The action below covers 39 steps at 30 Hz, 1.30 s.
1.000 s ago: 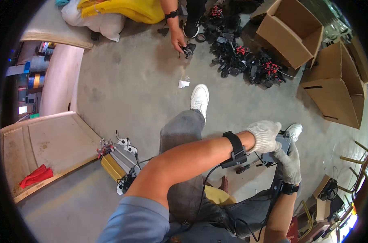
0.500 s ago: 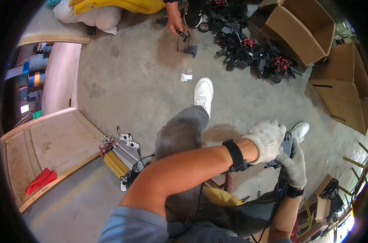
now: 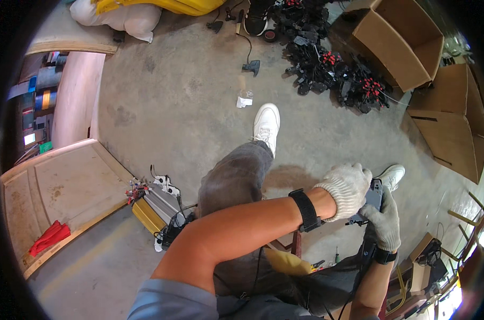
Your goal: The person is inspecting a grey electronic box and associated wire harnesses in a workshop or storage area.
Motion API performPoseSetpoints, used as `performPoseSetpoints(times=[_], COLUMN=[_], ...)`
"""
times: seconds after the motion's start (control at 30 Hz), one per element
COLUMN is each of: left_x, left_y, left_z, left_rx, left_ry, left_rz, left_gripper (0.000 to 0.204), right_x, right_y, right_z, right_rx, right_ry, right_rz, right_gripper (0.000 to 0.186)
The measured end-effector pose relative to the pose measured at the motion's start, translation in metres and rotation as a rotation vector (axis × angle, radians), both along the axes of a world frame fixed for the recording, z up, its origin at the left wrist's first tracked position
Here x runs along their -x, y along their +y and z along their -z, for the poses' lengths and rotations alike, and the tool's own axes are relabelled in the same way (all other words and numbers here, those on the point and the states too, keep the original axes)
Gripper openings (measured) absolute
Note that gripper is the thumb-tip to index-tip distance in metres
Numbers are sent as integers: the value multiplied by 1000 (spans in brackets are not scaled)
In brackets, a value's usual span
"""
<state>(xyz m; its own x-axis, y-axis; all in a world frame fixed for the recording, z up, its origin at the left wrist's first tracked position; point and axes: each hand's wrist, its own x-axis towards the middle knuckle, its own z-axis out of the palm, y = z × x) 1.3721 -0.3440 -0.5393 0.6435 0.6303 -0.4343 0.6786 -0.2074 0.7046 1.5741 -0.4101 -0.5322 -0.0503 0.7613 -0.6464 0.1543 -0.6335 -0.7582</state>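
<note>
Both of my hands wear pale knitted gloves and meet at the right, above my leg. My right hand (image 3: 386, 221) grips a dark grey, flat box-shaped device (image 3: 374, 195), with its thumb toward the near end. Small black parts stick out at that end. Against the device's left side, my left hand (image 3: 346, 191) is closed with the fingers curled; whatever is between them is hidden. A black strap (image 3: 306, 210) circles my left wrist, and another (image 3: 385, 255) is on my right.
Tangled black parts with red bits (image 3: 327, 58) lie on the floor ahead, beside open cardboard boxes (image 3: 396, 42). A black plug-like piece (image 3: 251, 66) on a cord lies near another person's shoe (image 3: 256, 22). Left are a wooden panel (image 3: 66, 186) and a silver-and-yellow metal unit (image 3: 155, 210).
The other person's hand has left the view, and the corded black piece is on the floor. My left hand has shifted slightly down and left; my right hand keeps its grip.
</note>
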Motion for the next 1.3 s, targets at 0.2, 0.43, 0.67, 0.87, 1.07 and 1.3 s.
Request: performPoseSetpoints(times=[0.2, 0.43, 0.67, 0.87, 1.07, 1.3], left_x=[1, 31, 99, 226, 283, 308], left_y=[3, 17, 64, 133, 195, 239], left_z=[-4, -15, 25, 161, 240, 325], left_rx=[56, 230, 260, 99, -90, -246], left_ry=[37, -22, 291, 831, 958, 907], left_rz=[40, 39, -312, -671, -768, -516], left_gripper=[52, 53, 48, 43, 48, 30], right_x=[5, 9, 5, 0, 4, -2], right_y=[-1, 6, 8, 3, 16, 36], right_z=[-3, -7, -14, -1, 1, -5], right_rx=[38, 69, 39, -26, 6, 48], right_ry=[4, -46, -152, -339, -447, -436], right_rz=[-10, -123, -250, -418, -598, -525], right_gripper=[60, 71, 61, 70, 69, 51])
